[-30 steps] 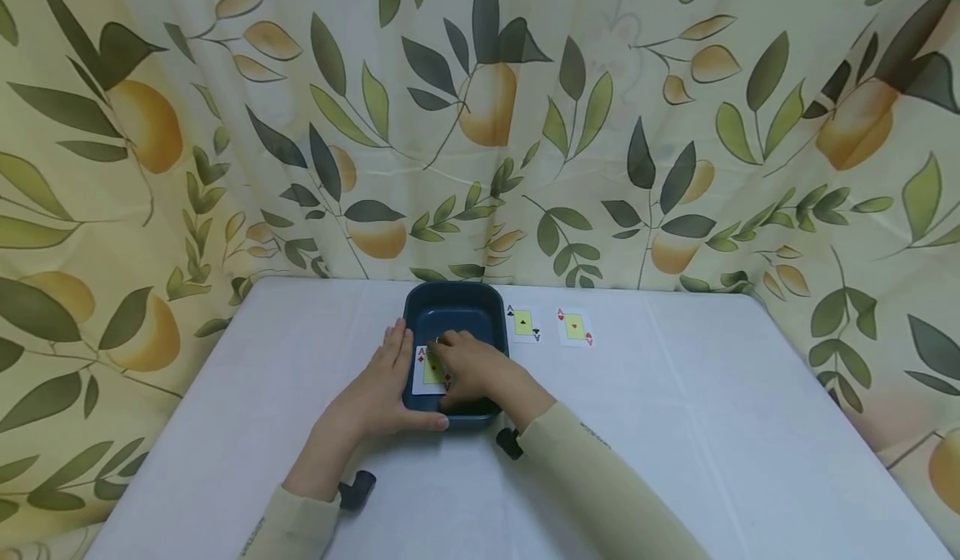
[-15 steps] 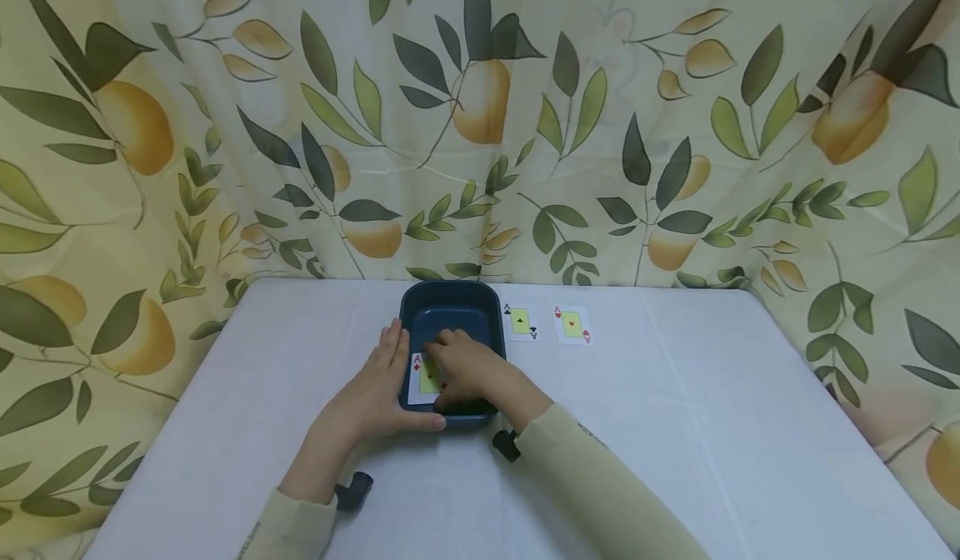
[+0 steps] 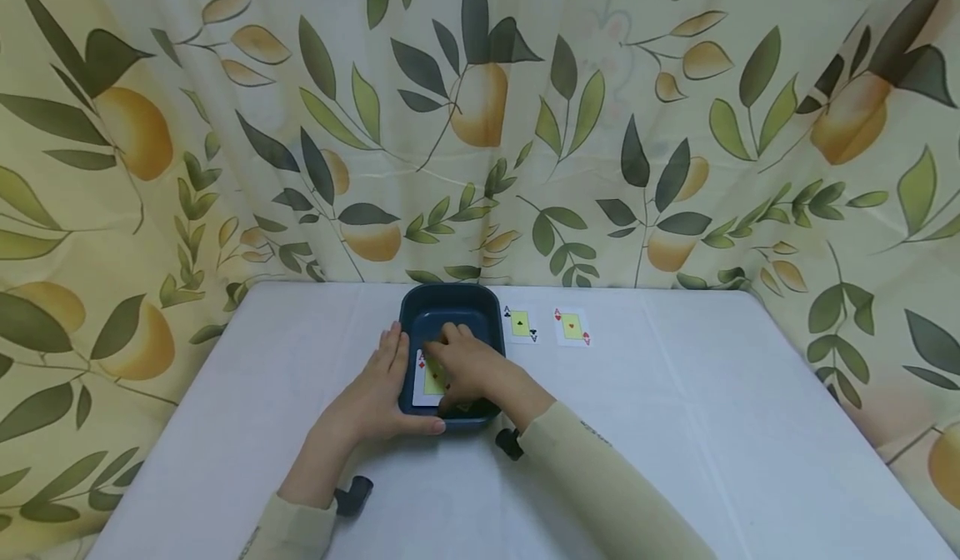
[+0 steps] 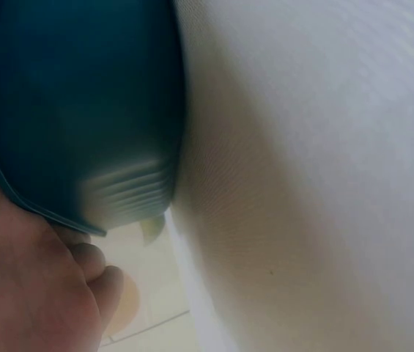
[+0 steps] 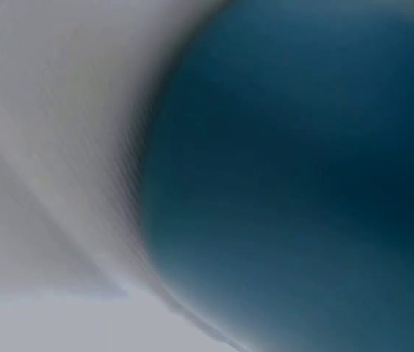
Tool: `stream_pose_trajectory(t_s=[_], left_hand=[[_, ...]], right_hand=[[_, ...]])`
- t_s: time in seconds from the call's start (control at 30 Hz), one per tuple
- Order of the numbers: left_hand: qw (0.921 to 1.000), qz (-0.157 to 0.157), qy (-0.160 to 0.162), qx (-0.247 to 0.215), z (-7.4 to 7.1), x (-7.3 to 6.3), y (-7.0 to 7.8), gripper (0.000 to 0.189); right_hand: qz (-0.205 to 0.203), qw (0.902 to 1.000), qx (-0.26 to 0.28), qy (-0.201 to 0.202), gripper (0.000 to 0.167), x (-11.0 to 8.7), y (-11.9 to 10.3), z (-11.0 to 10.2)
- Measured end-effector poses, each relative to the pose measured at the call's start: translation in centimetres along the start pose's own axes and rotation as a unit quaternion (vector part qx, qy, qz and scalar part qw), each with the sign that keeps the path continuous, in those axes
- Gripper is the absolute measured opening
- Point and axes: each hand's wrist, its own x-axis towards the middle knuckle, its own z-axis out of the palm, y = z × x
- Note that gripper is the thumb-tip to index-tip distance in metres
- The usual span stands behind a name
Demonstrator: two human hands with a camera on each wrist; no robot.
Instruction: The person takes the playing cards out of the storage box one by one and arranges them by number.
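Observation:
A dark blue rectangular tray (image 3: 450,297) stands on the white-covered table; its outer wall also fills much of both wrist views. My left hand (image 3: 372,389) rests against the tray's near left corner, fingers straight along the left side and thumb along the front rim. My right hand (image 3: 468,368) reaches into the tray with curled fingers and holds an ace of diamonds playing card (image 3: 429,385), whose right part is hidden under the hand. To the right of the tray lie an ace of clubs (image 3: 521,323) and an ace of hearts (image 3: 573,327), both face up.
The white tablecloth (image 3: 675,443) spreads around the tray. Behind the table's far edge hangs a curtain (image 3: 450,168) printed with fruit and leaves. Black wrist straps (image 3: 354,496) show below the sleeves.
The ace of diamonds has shifted and tilted slightly within the tray, its near edge now lower, and the right hand's fingers have moved a little on it. The left hand stays at the tray's corner.

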Motion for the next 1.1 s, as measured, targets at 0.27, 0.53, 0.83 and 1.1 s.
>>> stream_pose_trajectory(t_s=[0.27,0.53,0.83,1.1], left_hand=[[1.0000,0.000,0.000,0.003,0.1,0.0,0.0,0.146],[0.9999,-0.007,-0.006,0.004,0.0,0.0,0.1,0.146],[0.9999,-0.011,-0.009,0.004,0.0,-0.1,0.1,0.146],[1.0000,-0.001,0.000,0.000,0.0,-0.1,0.1,0.147]], right_hand=[[-0.009,0.9996,0.025,0.006,0.089,-0.1,0.4,-0.5],[-0.010,0.9991,0.041,0.003,0.092,-0.4,0.5,-1.0],[-0.009,0.9994,0.033,0.007,0.091,-0.9,0.7,-1.7],[-0.009,0.9992,0.030,0.025,0.091,-1.2,1.0,-2.3]])
